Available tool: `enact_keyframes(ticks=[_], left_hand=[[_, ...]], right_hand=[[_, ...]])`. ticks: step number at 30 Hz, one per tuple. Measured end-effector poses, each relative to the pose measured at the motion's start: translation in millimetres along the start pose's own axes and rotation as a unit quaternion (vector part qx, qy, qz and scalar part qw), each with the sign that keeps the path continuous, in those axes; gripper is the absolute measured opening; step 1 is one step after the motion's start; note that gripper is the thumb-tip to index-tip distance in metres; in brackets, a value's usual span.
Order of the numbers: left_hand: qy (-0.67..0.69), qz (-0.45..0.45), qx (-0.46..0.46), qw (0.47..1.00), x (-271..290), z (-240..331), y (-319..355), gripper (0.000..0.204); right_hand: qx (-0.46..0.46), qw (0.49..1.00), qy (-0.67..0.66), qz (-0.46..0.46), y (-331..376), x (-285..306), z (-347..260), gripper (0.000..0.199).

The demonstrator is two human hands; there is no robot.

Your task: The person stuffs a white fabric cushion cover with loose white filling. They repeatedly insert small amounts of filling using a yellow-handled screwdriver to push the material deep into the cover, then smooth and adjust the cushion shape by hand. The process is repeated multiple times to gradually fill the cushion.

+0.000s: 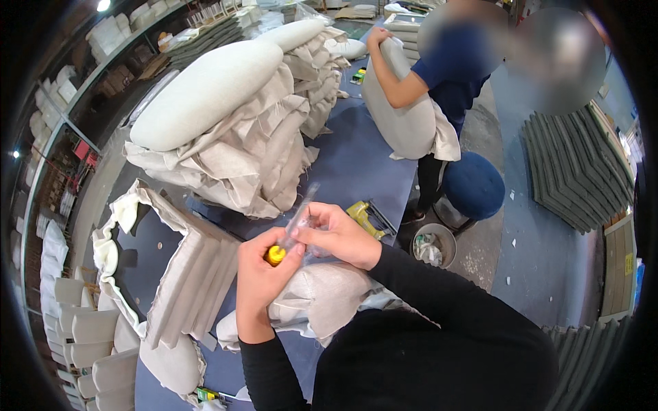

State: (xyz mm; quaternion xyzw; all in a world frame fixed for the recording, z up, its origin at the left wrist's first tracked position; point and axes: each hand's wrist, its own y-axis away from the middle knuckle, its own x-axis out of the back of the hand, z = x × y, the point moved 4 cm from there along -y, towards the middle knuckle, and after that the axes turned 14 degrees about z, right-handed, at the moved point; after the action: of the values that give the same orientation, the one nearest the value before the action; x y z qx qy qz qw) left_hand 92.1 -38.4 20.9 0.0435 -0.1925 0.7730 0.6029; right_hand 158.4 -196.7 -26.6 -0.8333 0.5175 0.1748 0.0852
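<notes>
Left hand (264, 274): closed around the yellow handle (275, 255) of a tool, held just above the beige cushion (329, 294).
Right hand (339, 236): pinched on the clear tube (300, 214) rising from the handle; the tool's tip cannot be made out.
Around the cushion: a tall stack of beige covers (240, 151) is seen behind it, a padded panel (185, 281) to its left, a yellow stapler (363, 214) just beyond on the blue table (356, 164).
Co-worker (445, 75): a large cushion is being pressed, partly hidden by the arm.
Blue stool (474, 185): right of the table.
</notes>
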Motion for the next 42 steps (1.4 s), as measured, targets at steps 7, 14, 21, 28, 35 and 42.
enact_keyframes(ticks=[7,14,21,28,35,42], left_hand=[[0.035,0.012,0.053,0.998,-10,-4,-2,0.021],[0.055,0.050,0.071,0.995,-14,2,2,0.026],[-0.020,0.220,0.025,0.975,18,-10,22,0.021],[-0.033,0.491,-0.042,0.870,74,-10,75,0.011],[0.114,0.514,0.019,0.850,99,-17,144,0.020],[0.152,0.472,0.081,0.865,96,-45,171,0.023]], right_hand=[[-0.043,0.995,-0.088,-0.021,-8,10,7,0.016],[0.140,0.988,-0.001,0.067,0,26,-9,0.021],[0.405,0.872,0.216,-0.169,54,-37,-49,0.024],[0.477,0.812,0.269,-0.200,39,-62,-39,0.030],[0.466,0.824,0.230,-0.227,21,-84,-22,0.018],[0.425,0.800,0.315,-0.282,12,-111,-36,0.012]])
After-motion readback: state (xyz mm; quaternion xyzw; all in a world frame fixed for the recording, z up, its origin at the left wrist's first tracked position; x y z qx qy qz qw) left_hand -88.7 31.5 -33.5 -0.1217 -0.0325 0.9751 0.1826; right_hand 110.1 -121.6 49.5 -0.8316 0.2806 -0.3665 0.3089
